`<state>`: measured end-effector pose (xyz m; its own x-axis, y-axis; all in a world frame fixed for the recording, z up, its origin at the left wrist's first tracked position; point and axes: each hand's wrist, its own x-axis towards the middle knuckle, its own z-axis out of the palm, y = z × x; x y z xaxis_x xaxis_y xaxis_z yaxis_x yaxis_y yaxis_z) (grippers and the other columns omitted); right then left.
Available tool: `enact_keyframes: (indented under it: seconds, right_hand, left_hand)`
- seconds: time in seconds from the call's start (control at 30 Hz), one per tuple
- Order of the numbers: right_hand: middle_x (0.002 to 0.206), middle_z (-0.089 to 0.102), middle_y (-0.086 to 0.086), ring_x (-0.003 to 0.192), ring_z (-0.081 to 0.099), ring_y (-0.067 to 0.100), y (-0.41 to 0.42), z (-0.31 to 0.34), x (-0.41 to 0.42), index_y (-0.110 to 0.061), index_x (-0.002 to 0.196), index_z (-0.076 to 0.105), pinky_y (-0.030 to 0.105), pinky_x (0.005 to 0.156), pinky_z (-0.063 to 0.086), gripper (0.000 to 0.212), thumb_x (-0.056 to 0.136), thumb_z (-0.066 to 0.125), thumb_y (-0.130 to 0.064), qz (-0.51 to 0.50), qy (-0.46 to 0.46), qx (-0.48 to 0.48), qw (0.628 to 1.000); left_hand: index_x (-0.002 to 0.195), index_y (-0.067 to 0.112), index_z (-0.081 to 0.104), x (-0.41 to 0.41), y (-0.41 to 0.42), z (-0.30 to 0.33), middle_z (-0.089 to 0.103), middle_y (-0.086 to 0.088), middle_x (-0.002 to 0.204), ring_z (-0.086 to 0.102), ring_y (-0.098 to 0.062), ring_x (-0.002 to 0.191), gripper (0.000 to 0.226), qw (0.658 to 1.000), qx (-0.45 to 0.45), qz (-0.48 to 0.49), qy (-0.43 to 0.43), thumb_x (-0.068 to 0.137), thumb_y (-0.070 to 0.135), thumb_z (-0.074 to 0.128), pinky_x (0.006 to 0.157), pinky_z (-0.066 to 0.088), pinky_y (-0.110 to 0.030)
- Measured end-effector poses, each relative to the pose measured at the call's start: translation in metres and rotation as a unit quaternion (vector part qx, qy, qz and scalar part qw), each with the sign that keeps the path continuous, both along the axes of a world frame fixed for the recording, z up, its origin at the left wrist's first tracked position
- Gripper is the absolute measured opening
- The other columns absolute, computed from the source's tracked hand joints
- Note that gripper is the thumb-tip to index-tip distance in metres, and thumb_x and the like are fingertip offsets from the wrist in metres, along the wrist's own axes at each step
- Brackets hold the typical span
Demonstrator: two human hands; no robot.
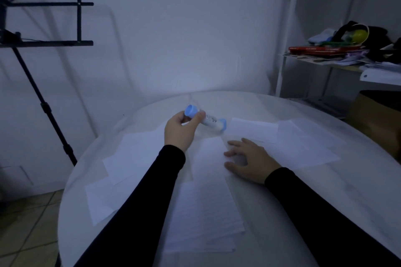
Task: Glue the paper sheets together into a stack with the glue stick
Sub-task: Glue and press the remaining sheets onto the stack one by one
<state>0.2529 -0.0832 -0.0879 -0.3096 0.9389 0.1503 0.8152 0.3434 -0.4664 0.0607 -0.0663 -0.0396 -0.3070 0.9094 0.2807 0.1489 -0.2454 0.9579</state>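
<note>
Left hand [181, 131] grips the glue stick [205, 119] at 11 o'clock, ready; flat right hand [249, 159] pins the sheet [208, 201] steady.

This looks like a room in a home that is used for hobbies or study, not a workshop or a shop. A round white table [325, 128] stands close to a plain white wall [184, 28]. On the left there is a black music stand [43, 4] on a thin pole. On the right, a white metal shelf [288, 28] carries a mixed pile of books, papers and cloth things [338, 47]. The floor [28, 223] has beige tiles. The light is dim and bluish.
</note>
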Motion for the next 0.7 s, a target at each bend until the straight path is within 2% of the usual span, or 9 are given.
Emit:
enact_keyframes:
  seconds: [0.13, 0.37, 0.47, 0.57, 0.63, 0.7]
  right_hand:
    - [0.141, 0.045, -0.019, 0.141, 0.027, 0.010, -0.001, -0.001, 0.003, -0.031, 0.114, 0.061, 0.038, 0.116, 0.019, 0.033, 0.084, 0.064, -0.044, 0.007, 0.031, -0.007, 0.999]
    - [0.139, 0.049, -0.014, 0.140, 0.028, 0.014, 0.002, -0.002, -0.005, -0.030, 0.119, 0.059, 0.035, 0.112, 0.023, 0.040, 0.085, 0.059, -0.050, -0.035, -0.006, 0.017, 0.999]
    - [0.145, 0.042, -0.014, 0.143, 0.022, 0.016, 0.002, -0.002, -0.007, -0.030, 0.124, 0.055, 0.038, 0.114, 0.019, 0.039, 0.089, 0.054, -0.048, -0.034, -0.012, 0.003, 0.999]
    - [0.151, 0.030, -0.017, 0.145, 0.015, 0.014, 0.001, 0.005, -0.001, -0.031, 0.134, 0.048, 0.040, 0.116, 0.010, 0.040, 0.095, 0.049, -0.038, 0.009, -0.021, -0.047, 0.999]
    - [0.154, 0.026, -0.016, 0.146, 0.012, 0.013, -0.001, 0.009, 0.003, -0.031, 0.138, 0.044, 0.041, 0.118, 0.006, 0.044, 0.095, 0.051, -0.031, 0.030, -0.021, -0.068, 0.997]
    - [0.154, 0.024, -0.015, 0.146, 0.011, 0.013, -0.002, 0.010, 0.006, -0.030, 0.139, 0.043, 0.041, 0.118, 0.005, 0.047, 0.093, 0.054, -0.029, 0.035, -0.014, -0.076, 0.996]
  left_hand:
    - [0.091, 0.015, 0.058, 0.009, 0.000, -0.004, 0.065, 0.000, 0.072, 0.056, -0.010, 0.057, 0.023, 0.999, -0.001, 0.005, -0.050, 0.088, 0.037, 0.064, 0.055, 0.046, -0.024]
    - [0.089, 0.025, 0.051, -0.010, -0.006, -0.009, 0.062, -0.003, 0.070, 0.056, -0.017, 0.056, 0.021, 0.998, 0.019, 0.023, -0.047, 0.094, 0.045, 0.052, 0.059, 0.051, -0.032]
    - [0.089, 0.023, 0.050, -0.005, -0.012, -0.017, 0.060, -0.004, 0.070, 0.054, -0.017, 0.055, 0.021, 0.997, 0.008, 0.012, -0.073, 0.094, 0.043, 0.052, 0.063, 0.051, -0.035]
    - [0.095, 0.016, 0.053, 0.003, -0.017, -0.022, 0.061, -0.004, 0.073, 0.053, -0.017, 0.056, 0.022, 0.997, 0.000, -0.016, -0.069, 0.093, 0.037, 0.057, 0.063, 0.050, -0.035]
    - [0.101, 0.011, 0.055, 0.007, -0.019, -0.021, 0.061, -0.006, 0.074, 0.053, -0.016, 0.057, 0.024, 0.998, 0.011, -0.044, -0.046, 0.092, 0.033, 0.059, 0.063, 0.049, -0.035]
    - [0.102, 0.014, 0.056, 0.009, -0.022, -0.018, 0.060, -0.006, 0.071, 0.052, -0.015, 0.055, 0.019, 0.997, 0.029, -0.072, -0.002, 0.092, 0.029, 0.060, 0.059, 0.047, -0.032]
